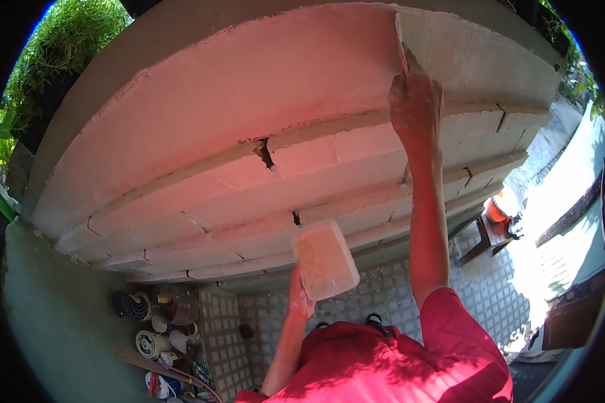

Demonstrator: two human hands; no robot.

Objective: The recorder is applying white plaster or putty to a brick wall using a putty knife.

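My right hand [415,101] reaches up and is closed on a thin flat-bladed scraper [400,39], whose edge lies against the upper band of the plastered wall [249,80]. The blade is seen nearly edge-on. Down by my chest, my left hand [301,299] grips a shallow rectangular plastic tub [347,258] by its side. Pale plaster-like material lies in the tub, tilted toward me. Whitish smears mark both hands.
Stepped ledges [343,144] run along the wall, with dark gaps and cracks in them. Several buckets [151,344] and a broom-like bundle [138,359] crowd the lower left. A small wooden stool [485,238] stands at right on the tiled floor [396,292]. Plants [67,54] grow upper left.
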